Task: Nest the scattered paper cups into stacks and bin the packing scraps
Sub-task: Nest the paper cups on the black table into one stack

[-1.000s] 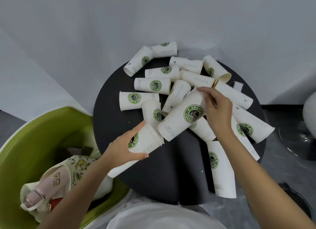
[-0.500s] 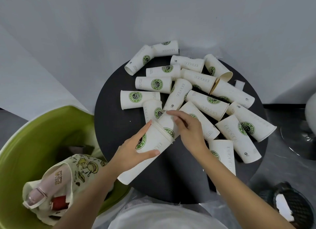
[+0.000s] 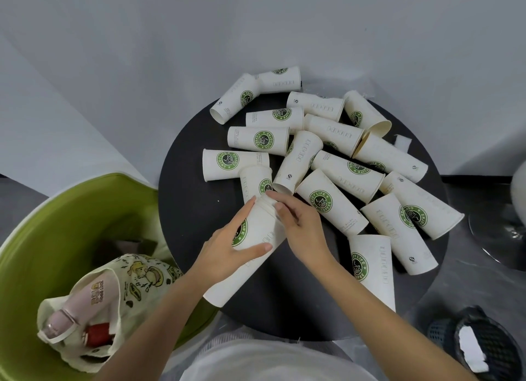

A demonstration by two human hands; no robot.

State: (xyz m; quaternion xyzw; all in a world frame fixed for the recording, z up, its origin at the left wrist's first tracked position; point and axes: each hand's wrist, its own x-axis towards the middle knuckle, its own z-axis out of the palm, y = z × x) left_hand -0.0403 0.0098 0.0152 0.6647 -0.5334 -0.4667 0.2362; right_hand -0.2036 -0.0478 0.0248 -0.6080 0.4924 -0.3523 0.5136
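Head: cup stack (image 3: 260,224), perhaps nested, within left hand (image 3: 225,251) grip.

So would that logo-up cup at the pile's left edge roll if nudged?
Probably: the cup lies on its side on the smooth table. Its taper would likely curve its path. It looks like thin paper, so probably light and easily dented.

Sixteen loose cups (image 3: 331,202), one nested stack (image 3: 250,247), two hands (image 3: 227,251) (image 3: 303,228), one round table (image 3: 193,210), one mesh bin (image 3: 502,341).
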